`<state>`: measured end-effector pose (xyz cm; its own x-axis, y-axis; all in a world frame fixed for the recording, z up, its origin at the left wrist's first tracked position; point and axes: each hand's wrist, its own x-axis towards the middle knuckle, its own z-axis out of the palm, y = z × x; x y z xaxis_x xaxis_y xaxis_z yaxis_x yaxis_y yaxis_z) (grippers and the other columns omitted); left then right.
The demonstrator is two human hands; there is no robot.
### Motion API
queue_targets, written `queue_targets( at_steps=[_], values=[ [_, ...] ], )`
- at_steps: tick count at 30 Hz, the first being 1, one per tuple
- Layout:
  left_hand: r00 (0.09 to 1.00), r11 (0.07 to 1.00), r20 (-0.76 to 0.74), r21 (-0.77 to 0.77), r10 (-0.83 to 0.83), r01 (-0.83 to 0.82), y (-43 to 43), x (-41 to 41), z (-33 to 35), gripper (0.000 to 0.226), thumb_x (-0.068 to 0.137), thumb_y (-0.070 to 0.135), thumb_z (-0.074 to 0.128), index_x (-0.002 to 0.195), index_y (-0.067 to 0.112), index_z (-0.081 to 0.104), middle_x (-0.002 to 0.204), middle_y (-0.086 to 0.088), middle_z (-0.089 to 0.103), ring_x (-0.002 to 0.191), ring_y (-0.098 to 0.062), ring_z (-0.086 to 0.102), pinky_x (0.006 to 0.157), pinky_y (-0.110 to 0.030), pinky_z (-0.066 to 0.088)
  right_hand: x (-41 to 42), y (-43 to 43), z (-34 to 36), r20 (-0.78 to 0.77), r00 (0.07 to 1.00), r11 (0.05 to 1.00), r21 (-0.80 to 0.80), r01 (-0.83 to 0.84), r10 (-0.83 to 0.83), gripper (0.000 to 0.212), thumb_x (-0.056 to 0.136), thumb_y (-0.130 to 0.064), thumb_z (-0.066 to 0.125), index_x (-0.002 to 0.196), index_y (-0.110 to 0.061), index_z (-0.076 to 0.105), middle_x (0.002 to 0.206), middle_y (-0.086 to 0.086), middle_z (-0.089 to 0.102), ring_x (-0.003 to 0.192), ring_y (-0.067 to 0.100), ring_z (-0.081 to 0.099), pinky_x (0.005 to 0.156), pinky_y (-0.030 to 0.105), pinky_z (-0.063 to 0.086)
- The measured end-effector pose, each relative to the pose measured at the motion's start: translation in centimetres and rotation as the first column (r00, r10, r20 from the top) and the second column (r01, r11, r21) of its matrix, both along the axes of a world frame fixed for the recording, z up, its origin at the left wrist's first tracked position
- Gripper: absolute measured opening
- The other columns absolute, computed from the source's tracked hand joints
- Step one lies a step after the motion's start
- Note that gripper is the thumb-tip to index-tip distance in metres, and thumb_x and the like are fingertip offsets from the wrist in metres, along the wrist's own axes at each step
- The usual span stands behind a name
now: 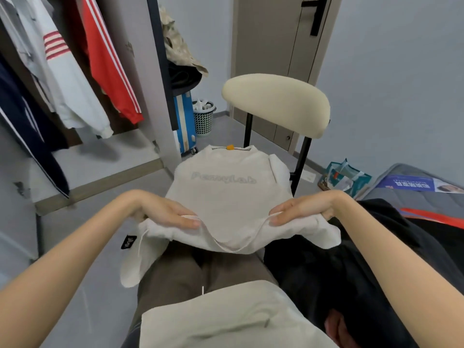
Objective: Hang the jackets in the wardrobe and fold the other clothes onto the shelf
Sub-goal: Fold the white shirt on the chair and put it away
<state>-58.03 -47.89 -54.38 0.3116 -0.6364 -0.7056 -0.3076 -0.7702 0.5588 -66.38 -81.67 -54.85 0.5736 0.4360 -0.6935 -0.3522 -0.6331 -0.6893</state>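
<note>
A white T-shirt [226, 194] lies face up across the seat of a chair [276, 104], its collar toward the cream backrest and pale lettering across the chest. The near hem is lifted off the seat and sags in a curve between the two hands. The left hand [165, 212] pinches the hem at its left corner, fingers laid together over the top of the cloth, with the thumb hidden beneath. The right hand [303, 209] holds the right corner the same way, fingers close together on top and fabric bunched under the palm. A loose flap of the shirt hangs down below the left hand, with a small black label just beside it

To the left stands the open wardrobe [150, 96]. Inside hang a red jacket [108, 59] with white stripes, a white jacket [67, 84] with red bands on the sleeve, and a navy jacket [25, 126] nearest the camera. Beyond the wardrobe's edge are a blue suitcase [184, 121] and a perforated basket [203, 116], side by side near a closed door [271, 33]. A dark garment [351, 259] lies heaped on the bed [414, 197] to the right, and a teal bag [346, 177] sits on the floor between the chair and the bed
</note>
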Motion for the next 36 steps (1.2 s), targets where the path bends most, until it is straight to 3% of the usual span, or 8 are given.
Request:
queue_targets(
  at_steps=[3,8,13,16,24,29,33,36],
  values=[
    [0.986,0.991,-0.101,0.037,0.131,-0.127,-0.3,-0.8,-0.4,0.062,0.079,0.066,0.051,0.135,0.04,0.046,0.111,0.003,0.06,0.07,-0.012,0.063,0.064,-0.022,0.053,-0.3,1.0,-0.1,0.057,0.998,1.0,0.014,-0.021,0.021,0.037,0.09,-0.051,0.059,0.118,-0.028,0.063,0.104,-0.005,0.064,0.083,0.005,0.058,0.079,0.023,0.046],
    [0.893,0.898,0.14,-0.181,0.428,-0.402,-1.2,1.7,-0.9,0.042,0.096,0.049,0.047,0.13,0.025,0.052,0.093,-0.003,0.066,0.065,-0.018,0.065,0.059,-0.027,0.056,1.7,1.7,-0.4,0.223,0.945,0.97,0.001,0.244,-0.238,0.03,0.093,-0.042,0.06,0.117,-0.023,0.064,0.1,0.001,0.071,0.077,0.016,0.061,0.079,0.028,0.055],
    [0.783,0.833,0.308,-0.324,0.54,-0.448,-2.8,5.9,-2.2,0.034,0.1,0.034,0.046,0.13,0.02,0.053,0.108,-0.003,0.064,0.079,-0.015,0.062,0.062,-0.021,0.051,5.2,1.8,-1.4,0.405,0.834,0.91,-0.012,0.414,-0.374,0.024,0.094,-0.039,0.058,0.113,-0.026,0.063,0.105,-0.006,0.07,0.09,0.013,0.064,0.086,0.03,0.053],
    [0.732,0.852,0.451,-0.382,0.511,-0.358,-5.1,8.3,-4.2,0.034,0.1,0.026,0.049,0.132,0.016,0.054,0.131,-0.002,0.057,0.102,-0.015,0.058,0.087,-0.024,0.045,7.9,1.2,-3.0,0.475,0.743,0.852,0.025,0.524,-0.471,0.019,0.095,-0.03,0.057,0.111,-0.024,0.063,0.108,-0.004,0.065,0.089,0.012,0.06,0.075,0.023,0.047],
    [0.785,0.904,0.46,-0.307,0.415,-0.298,-15.2,12.4,-10.5,0.053,0.099,0.029,0.047,0.15,0.024,0.031,0.152,-0.007,0.035,0.14,-0.027,0.032,0.111,-0.041,0.032,14.3,-3.6,-10.3,0.624,0.549,0.665,-0.062,0.744,-0.557,0.027,0.094,-0.022,0.057,0.121,-0.021,0.058,0.126,0.004,0.053,0.112,0.02,0.052,0.089,0.028,0.039],
    [0.818,0.954,0.491,-0.139,0.299,-0.265,-20.4,14.8,-14.1,0.055,0.102,0.037,0.038,0.153,0.033,0.017,0.163,0.001,0.0,0.148,-0.033,-0.001,0.117,-0.054,0.012,16.7,-7.8,-15.2,0.576,0.498,0.501,-0.171,0.849,-0.648,0.039,0.096,-0.024,0.055,0.132,-0.013,0.048,0.134,0.015,0.05,0.124,0.031,0.047,0.103,0.039,0.035],
    [0.827,0.963,0.502,-0.049,0.253,-0.265,-22.9,16.6,-17.5,0.053,0.103,0.042,0.031,0.152,0.042,0.011,0.16,0.008,-0.018,0.144,-0.041,-0.021,0.111,-0.066,0.0,17.7,-9.8,-18.9,0.339,0.368,0.353,-0.106,0.929,-0.866,0.045,0.1,-0.026,0.048,0.139,-0.008,0.033,0.133,0.021,0.05,0.11,0.03,0.053,0.091,0.036,0.041],
    [0.819,0.962,0.527,0.013,0.226,-0.274,-23.8,17.2,-19.8,0.053,0.102,0.047,0.03,0.15,0.047,0.01,0.16,0.01,-0.018,0.142,-0.043,-0.023,0.107,-0.072,-0.003,18.4,-10.3,-20.9,0.137,0.233,0.232,-0.025,0.972,-0.963,0.052,0.101,-0.031,0.044,0.144,-0.011,0.023,0.138,0.016,0.044,0.116,0.031,0.049,0.098,0.04,0.041]
  ],
)
